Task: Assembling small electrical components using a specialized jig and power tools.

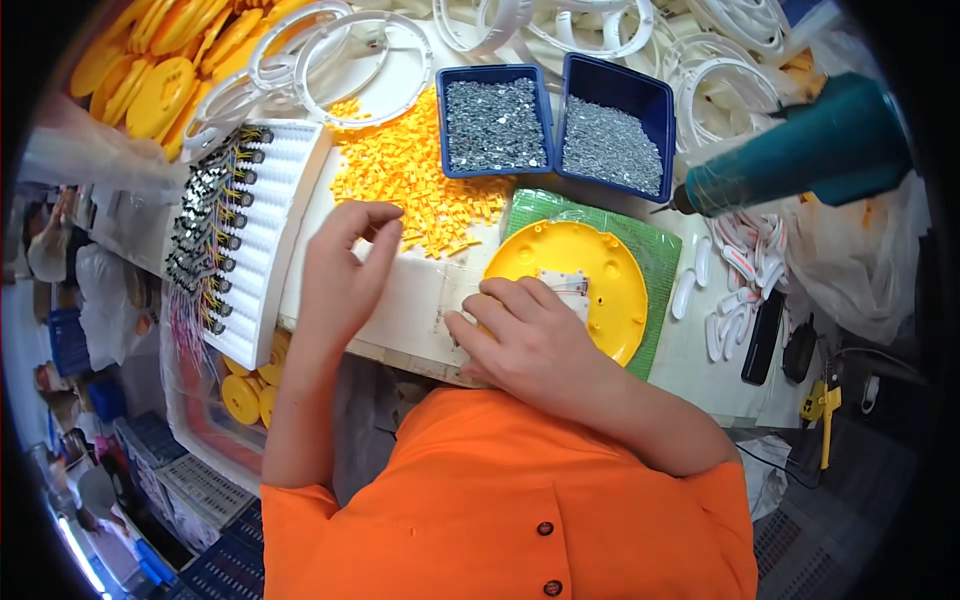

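My left hand (pixel 352 268) is raised beside a heap of small yellow plastic pieces (pixel 412 175). Its fingers are curled, with a gap between thumb and forefinger, and nothing shows in it. My right hand (pixel 530 335) lies bent over the near left edge of a round yellow plastic disc (pixel 618 305). Its fingers are curled inward, and whatever they hold is hidden beneath them. On the disc, just beyond the knuckles, sits a small white part (pixel 570 282) with thin wires. The disc rests on a green mat (pixel 660 265), and small posts stand on its upward face.
Two blue bins (pixel 497 120) (pixel 615 140) of small metal screws stand behind the disc. A teal power screwdriver (pixel 800 150) juts in from the right. White foam tray (pixel 290 215) with wired parts stands left. Yellow discs (pixel 160 95), white rings (pixel 365 70) and curved white pieces (pixel 735 280) surround.
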Demonstrator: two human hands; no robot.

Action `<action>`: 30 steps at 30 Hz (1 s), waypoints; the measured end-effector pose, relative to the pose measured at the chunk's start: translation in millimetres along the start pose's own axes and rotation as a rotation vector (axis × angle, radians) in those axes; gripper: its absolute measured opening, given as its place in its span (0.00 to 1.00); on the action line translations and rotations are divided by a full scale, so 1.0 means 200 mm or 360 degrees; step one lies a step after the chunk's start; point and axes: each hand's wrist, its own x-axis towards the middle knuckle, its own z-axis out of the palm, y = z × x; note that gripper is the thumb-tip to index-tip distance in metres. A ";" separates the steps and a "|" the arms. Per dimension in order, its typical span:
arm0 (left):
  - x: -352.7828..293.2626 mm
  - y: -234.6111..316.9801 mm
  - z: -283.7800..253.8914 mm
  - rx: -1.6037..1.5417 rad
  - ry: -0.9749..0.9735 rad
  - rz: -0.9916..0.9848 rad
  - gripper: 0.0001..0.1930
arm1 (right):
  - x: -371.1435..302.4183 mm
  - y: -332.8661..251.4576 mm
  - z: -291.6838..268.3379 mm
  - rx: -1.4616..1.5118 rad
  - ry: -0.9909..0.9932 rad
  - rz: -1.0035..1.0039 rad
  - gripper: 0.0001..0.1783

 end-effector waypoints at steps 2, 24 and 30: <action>-0.02 -0.03 0.06 0.0189 -0.0030 0.0119 0.05 | 0.02 0.01 0.04 -0.0071 -0.0135 -0.0058 0.25; -0.16 0.09 0.22 -0.1526 -0.0603 -0.0831 0.07 | -0.04 0.07 -0.10 0.0196 0.0368 0.0558 0.16; -0.23 0.03 0.29 -0.1736 -0.0629 -0.0927 0.09 | -0.06 0.07 -0.09 0.0213 0.0350 0.0540 0.17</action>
